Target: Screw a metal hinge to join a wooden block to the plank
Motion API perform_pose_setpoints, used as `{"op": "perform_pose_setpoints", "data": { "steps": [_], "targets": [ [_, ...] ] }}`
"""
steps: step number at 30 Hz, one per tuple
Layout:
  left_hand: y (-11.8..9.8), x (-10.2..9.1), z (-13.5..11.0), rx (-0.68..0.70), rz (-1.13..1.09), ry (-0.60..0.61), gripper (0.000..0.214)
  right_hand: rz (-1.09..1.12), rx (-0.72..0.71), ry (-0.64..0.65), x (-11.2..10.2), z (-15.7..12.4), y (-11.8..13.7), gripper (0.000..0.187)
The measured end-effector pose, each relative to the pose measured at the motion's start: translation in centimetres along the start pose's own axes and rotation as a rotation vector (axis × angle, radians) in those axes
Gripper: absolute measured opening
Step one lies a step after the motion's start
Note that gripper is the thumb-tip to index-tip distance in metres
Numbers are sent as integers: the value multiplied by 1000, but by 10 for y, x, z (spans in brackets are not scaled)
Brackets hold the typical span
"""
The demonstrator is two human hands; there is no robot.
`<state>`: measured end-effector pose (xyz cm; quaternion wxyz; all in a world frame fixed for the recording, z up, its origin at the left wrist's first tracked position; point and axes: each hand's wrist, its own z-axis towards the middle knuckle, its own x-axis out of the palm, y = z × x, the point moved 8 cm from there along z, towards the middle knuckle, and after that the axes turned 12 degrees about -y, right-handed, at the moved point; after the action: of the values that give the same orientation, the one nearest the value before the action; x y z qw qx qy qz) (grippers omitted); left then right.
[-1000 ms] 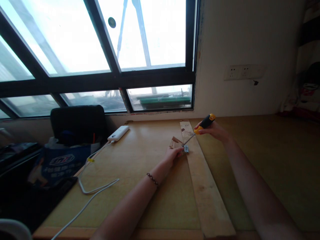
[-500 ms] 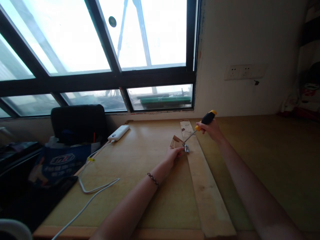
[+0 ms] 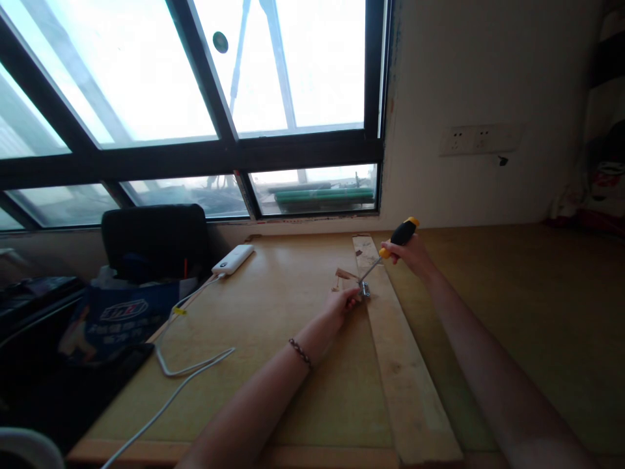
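Note:
A screwdriver [image 3: 403, 233] with a black and yellow handle is gripped in my right hand [image 3: 409, 253]. It tilts down to the left, its tip at a small silver metal hinge [image 3: 366, 290]. The hinge lies on the long pale wooden strip [image 3: 405, 365]. My left hand [image 3: 344, 301] is closed, its fingertips pinching the hinge's left side. Just beyond those fingers is a small brown piece of wood [image 3: 346, 274], partly hidden by them. Where exactly the screwdriver tip meets the hinge is too small to make out.
The strip lies across the wooden tabletop [image 3: 293, 260]. A white power bank [image 3: 233, 260] with a white cable [image 3: 168, 374] lies at the left. A black chair [image 3: 153, 241] and a blue bag [image 3: 117, 312] stand beyond the left edge. Behind are a window and wall sockets [image 3: 481, 139].
My left fingers have curled in beside the hinge, and the small wood piece sits at a different angle. The screwdriver handle has shifted slightly left and down.

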<state>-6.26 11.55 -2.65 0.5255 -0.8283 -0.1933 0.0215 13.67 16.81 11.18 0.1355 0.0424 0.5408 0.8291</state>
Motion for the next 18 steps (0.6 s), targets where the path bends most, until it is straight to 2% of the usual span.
{"op": "perform_pose_setpoints", "data": {
  "steps": [8,18],
  "targets": [
    [3,6,-9,-19,-49,74,13,-12,-23,3,-4,-1,4,29],
    [8,9,0,-1,-23,97,14,-21,-16,22,-2,-4,9,28]
  ]
}}
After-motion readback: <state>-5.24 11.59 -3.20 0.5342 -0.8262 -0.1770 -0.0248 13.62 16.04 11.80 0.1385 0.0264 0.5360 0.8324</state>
